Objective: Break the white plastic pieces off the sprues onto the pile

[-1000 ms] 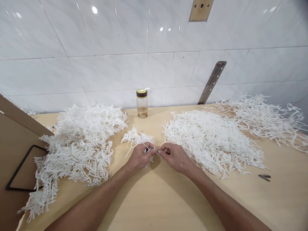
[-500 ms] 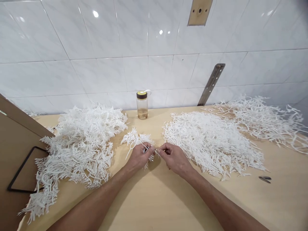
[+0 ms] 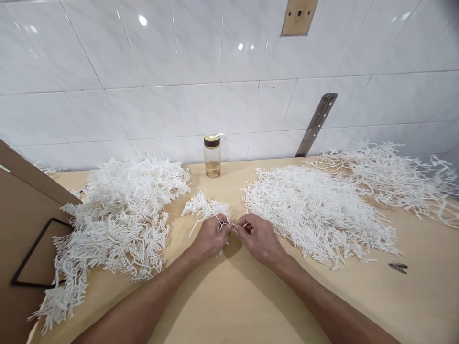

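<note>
My left hand (image 3: 213,235) is closed on a white plastic branch (image 3: 206,208) with thin, twig-like tips, which sticks out above and behind the fingers. Close to its right, my right hand (image 3: 258,235) pinches a small white piece at the branch's end; the hands hide most of that spot. Left of my hands lies a large heap of white branches (image 3: 125,215). On the right is a spread of small white sprigs (image 3: 315,210).
A clear bottle (image 3: 213,160) with a dark lid stands near the tiled wall. Bare white stems (image 3: 401,177) lie at the back right, and small snips (image 3: 398,268) rest at the right. A brown panel (image 3: 28,239) with a black handle borders the left side.
My hands have stayed close together, with only slight finger movement. The white branch in my left hand has shifted and turned a little.
</note>
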`<action>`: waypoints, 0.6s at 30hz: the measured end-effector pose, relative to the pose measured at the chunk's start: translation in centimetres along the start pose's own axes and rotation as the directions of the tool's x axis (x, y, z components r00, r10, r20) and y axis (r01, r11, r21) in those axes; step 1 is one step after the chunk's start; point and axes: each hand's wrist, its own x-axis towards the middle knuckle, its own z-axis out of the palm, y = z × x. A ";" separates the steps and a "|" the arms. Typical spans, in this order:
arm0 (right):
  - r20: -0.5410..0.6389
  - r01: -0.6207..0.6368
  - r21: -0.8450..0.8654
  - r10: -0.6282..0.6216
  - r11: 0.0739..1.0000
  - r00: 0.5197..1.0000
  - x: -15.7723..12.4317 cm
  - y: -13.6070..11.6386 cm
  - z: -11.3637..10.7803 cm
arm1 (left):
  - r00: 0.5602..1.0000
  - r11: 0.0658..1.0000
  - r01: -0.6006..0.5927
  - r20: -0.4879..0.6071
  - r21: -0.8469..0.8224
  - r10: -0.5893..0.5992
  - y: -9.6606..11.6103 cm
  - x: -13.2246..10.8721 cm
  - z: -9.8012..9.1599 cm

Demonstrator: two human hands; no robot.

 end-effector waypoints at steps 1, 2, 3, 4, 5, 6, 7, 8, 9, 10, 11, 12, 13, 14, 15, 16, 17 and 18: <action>0.000 0.047 -0.035 -0.047 0.998 0.999 0.0 0.1 -0.1 | 1.000 1.000 0.001 0.016 0.025 -0.002 0.0 0.0 0.0; 0.014 0.076 -0.064 -0.075 0.995 0.997 0.0 0.1 -0.3 | 1.000 0.999 0.002 0.030 0.050 -0.004 0.0 -0.1 0.0; 0.036 0.085 -0.086 -0.082 0.993 0.996 0.1 0.1 -0.6 | 0.999 0.997 0.001 0.044 0.075 -0.004 0.1 -0.1 -0.1; 0.061 0.078 -0.104 -0.071 0.992 0.996 0.1 0.0 -0.8 | 0.999 0.995 -0.007 0.053 0.101 0.002 0.1 -0.1 -0.1; 0.083 0.063 -0.119 -0.053 0.991 0.995 0.2 0.0 -1.0 | 0.998 0.991 -0.020 0.059 0.129 0.013 0.1 -0.1 -0.1; 0.096 0.050 -0.133 -0.038 0.990 0.995 0.2 0.0 -1.1 | 0.998 0.986 -0.036 0.061 0.161 0.026 0.1 -0.1 -0.1; 0.103 0.048 -0.146 -0.033 0.988 0.994 0.2 -0.1 -1.2 | 0.997 0.979 -0.052 0.058 0.199 0.041 0.1 -0.1 -0.1; 0.104 0.058 -0.158 -0.042 0.986 0.994 0.1 -0.1 -1.3 | 0.997 0.968 -0.064 0.049 0.241 0.054 0.1 -0.1 0.0; 0.099 0.078 -0.169 -0.061 0.982 0.993 0.1 -0.2 -1.2 | 0.997 0.958 -0.070 0.037 0.279 0.062 0.2 -0.2 0.1; 0.091 0.103 -0.179 -0.088 0.978 0.992 0.0 -0.2 -1.1 | 0.998 0.949 -0.069 0.023 0.309 0.065 0.2 -0.2 0.3; 0.080 0.132 -0.186 -0.119 0.974 0.990 -0.1 -0.2 -1.0 | 0.998 0.942 -0.065 0.011 0.330 0.065 0.3 -0.2 0.4; 0.067 0.160 -0.192 -0.149 0.968 0.987 -0.2 -0.3 -0.8 | 0.998 0.938 -0.062 0.001 0.341 0.065 0.4 -0.2 0.5; 0.056 0.188 -0.197 -0.181 0.962 0.982 -0.2 -0.2 -0.6 | 0.998 0.937 -0.059 -0.006 0.343 0.065 0.4 -0.2 0.6; 0.048 0.219 -0.204 -0.213 0.954 0.976 -0.3 -0.2 -0.4 | 0.998 0.940 -0.056 -0.010 0.338 0.064 0.5 -0.2 0.7; 0.044 0.252 -0.213 -0.248 0.944 0.968 -0.4 -0.2 -0.2 | 0.998 0.943 -0.052 -0.016 0.328 0.060 0.5 -0.1 0.8; 0.043 0.286 -0.224 -0.283 0.932 0.958 -0.5 -0.1 0.0 | 0.998 0.948 -0.044 -0.022 0.314 0.054 0.5 -0.1 0.8; 0.045 0.316 -0.237 -0.314 0.919 0.948 -0.5 0.0 0.1 | 0.999 0.954 -0.036 -0.028 0.297 0.046 0.4 -0.1 0.8; 0.048 0.340 -0.249 -0.339 0.907 0.940 -0.5 0.1 0.2 | 0.999 0.961 -0.028 -0.032 0.276 0.038 0.3 -0.1 0.8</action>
